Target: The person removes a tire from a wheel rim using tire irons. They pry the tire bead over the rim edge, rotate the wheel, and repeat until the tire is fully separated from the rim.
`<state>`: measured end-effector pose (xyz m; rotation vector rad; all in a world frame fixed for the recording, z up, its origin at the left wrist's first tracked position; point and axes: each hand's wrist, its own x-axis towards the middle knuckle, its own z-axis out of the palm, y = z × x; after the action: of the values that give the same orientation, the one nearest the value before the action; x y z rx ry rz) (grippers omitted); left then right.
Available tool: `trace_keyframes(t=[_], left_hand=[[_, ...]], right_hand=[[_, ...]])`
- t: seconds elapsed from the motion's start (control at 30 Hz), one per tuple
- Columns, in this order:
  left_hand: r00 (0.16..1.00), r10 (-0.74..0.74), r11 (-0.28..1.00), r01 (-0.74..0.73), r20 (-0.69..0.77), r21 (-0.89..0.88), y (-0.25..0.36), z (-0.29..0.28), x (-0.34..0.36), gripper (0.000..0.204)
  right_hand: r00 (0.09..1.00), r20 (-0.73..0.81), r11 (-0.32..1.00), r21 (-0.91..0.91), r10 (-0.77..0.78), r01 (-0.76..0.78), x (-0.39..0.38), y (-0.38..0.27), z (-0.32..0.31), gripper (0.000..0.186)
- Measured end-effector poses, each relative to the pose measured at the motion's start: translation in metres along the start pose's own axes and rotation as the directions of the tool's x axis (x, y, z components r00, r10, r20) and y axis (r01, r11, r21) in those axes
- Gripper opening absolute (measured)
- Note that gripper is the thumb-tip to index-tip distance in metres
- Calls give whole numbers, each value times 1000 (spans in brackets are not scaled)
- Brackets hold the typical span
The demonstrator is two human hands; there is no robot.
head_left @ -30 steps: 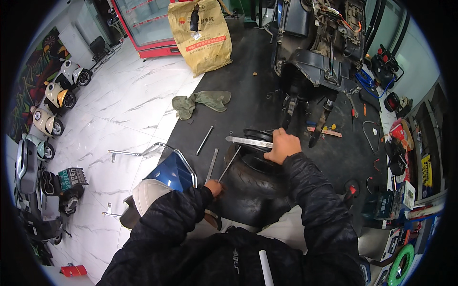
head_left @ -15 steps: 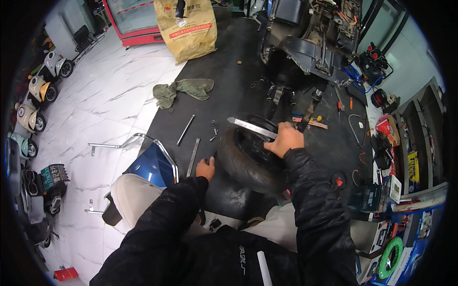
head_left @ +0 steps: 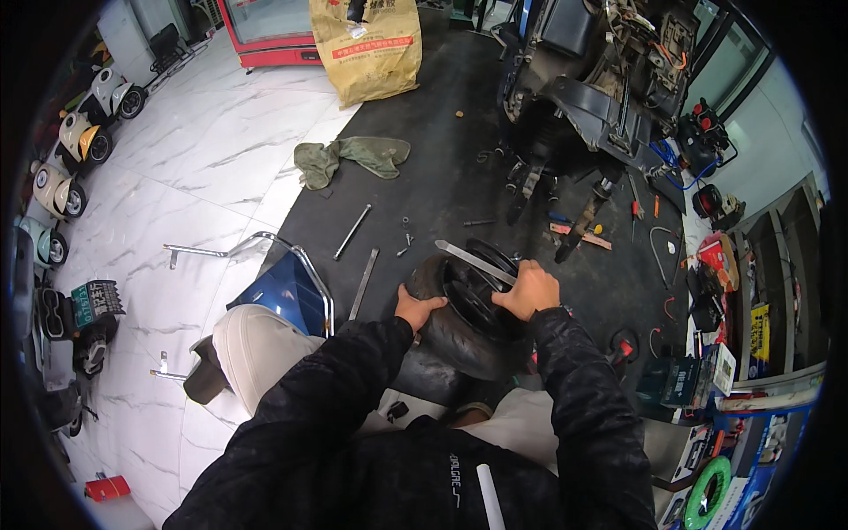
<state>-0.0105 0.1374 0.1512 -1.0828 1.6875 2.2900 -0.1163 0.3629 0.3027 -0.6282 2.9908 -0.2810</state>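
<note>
A black scooter tyre stands tilted in front of me, with a black wheel rim showing at its opening. My right hand is closed round one end of a flat metal tyre lever. The lever lies slantwise across the top of the wheel, its rounded tip pointing to the far left. Against the tyre's left side, my left hand grips the rubber with its thumb laid over the sidewall. Part of that hand's fingers is hidden. A second flat bar lies on the mat just left of it.
A partly stripped scooter stands beyond the wheel, its fork legs exposed. A long wrench, bolts and a green cloth lie on the black mat. At left is a blue panel with a chrome bar; shelves stand right.
My left hand has moved from above the mat rightward onto the tyre. The wheel is tilted differently, showing more rim. My right hand still holds the lever; the whole view has shifted slightly.
</note>
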Motion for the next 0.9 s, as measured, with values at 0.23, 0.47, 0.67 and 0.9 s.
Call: trace_keyframes(t=[0.23, 0.47, 0.67, 0.9], left_hand=[[983, 181, 962, -181, 19, 205, 4, -71, 5, 129], [901, 423, 851, -432, 98, 299, 8, -89, 11, 124], [841, 511, 700, -528, 180, 481, 83, -110, -14, 122], [779, 591, 548, -579, 211, 604, 193, -141, -32, 119]], right_hand=[[989, -46, 962, 242, 143, -128, 8, 48, -59, 69], [957, -290, 1000, -1, -2, 1, -6, 76, -90, 74], [972, -203, 993, 10, 115, -115, -9, 75, -91, 73], [991, -69, 993, 33, 113, -111, 1, 72, -41, 62]])
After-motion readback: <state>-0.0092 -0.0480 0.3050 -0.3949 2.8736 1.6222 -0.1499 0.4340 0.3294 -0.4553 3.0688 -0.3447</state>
